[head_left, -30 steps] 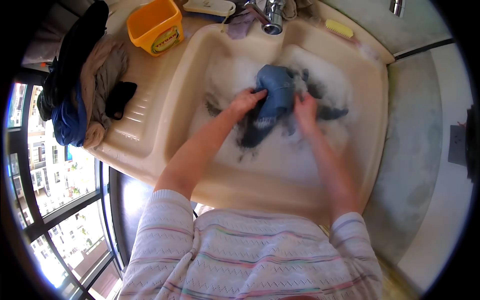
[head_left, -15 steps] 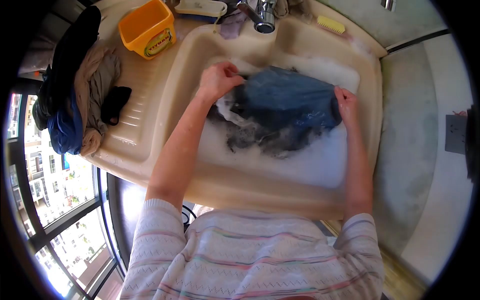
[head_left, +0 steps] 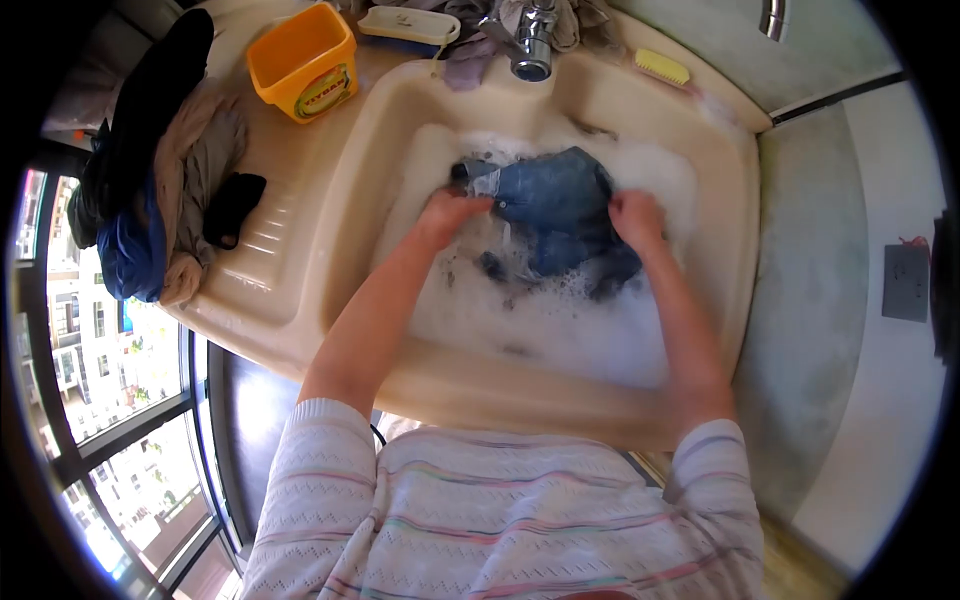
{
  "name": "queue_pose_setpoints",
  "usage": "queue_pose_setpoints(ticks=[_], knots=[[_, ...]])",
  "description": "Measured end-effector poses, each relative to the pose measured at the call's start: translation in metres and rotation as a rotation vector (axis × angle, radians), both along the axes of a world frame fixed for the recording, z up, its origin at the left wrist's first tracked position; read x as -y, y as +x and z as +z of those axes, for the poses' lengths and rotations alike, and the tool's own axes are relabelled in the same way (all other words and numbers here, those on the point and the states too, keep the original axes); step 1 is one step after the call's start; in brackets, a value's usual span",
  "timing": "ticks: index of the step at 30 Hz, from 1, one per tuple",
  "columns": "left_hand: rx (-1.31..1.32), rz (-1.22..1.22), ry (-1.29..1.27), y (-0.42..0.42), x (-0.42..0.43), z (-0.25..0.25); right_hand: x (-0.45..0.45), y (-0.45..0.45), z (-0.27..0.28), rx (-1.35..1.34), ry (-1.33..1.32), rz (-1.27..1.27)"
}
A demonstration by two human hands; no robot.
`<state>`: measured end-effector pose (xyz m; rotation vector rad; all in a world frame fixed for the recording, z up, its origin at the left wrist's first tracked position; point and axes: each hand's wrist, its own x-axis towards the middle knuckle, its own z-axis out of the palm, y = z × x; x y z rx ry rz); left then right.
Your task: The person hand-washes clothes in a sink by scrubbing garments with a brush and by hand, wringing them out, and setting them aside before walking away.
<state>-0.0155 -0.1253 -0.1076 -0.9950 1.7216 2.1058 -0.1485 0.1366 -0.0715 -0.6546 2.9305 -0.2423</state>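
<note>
A wet blue garment [head_left: 555,195] lies in the foamy water of the beige sink [head_left: 345,215], with darker cloth showing at its lower right. My left hand [head_left: 452,215] pinches the garment's left part, beside a whitish patch. At its right edge, my right hand [head_left: 637,217] is closed on the cloth. White suds surround the garment, and its lower parts are partly hidden in them.
An orange tub [head_left: 305,65] stands on the ridged drainboard, with piled clothes [head_left: 175,170] and a black cloth [head_left: 233,210] at left. The faucet [head_left: 532,45] overhangs the sink's back. A yellow brush [head_left: 661,68] and a soap dish [head_left: 410,25] sit on the back rim.
The garment was bunched, then spread wide to the right, and is now drawn smaller. My hands have come closer together; my left hand has lowered onto the cloth.
</note>
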Motion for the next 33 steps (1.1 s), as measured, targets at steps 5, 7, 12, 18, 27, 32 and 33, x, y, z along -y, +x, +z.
queue_pose_setpoints(ticks=[5, 7, 12, 18, 27, 32, 33], knots=[[0.105, 0.051, 0.225, 0.001, -0.010, 0.002, 0.158, 0.046, 0.072, -0.079, -0.586, 0.465], [0.023, 0.032, 0.179, 0.002, -0.009, -0.009, 0.222, 0.041, 0.082, -0.242, -0.700, 0.632], [0.117, -0.038, 0.102, 0.001, 0.006, -0.018, 0.324, -0.036, 0.082, -0.438, -0.433, 0.514], [-0.021, 0.121, 0.102, -0.006, 0.023, -0.007, 0.351, -0.038, 0.124, -0.133, 0.007, 0.339], [-0.122, 0.447, 0.687, -0.025, 0.031, -0.033, 0.352, -0.025, 0.114, -0.336, -0.096, 0.313], [-0.099, 0.284, 0.897, -0.017, 0.029, -0.016, 0.262, 0.038, 0.099, -0.203, -0.659, 0.341], [-0.160, 0.185, 0.913, -0.015, 0.026, -0.037, 0.231, 0.057, 0.092, -0.067, -0.735, 0.390]])
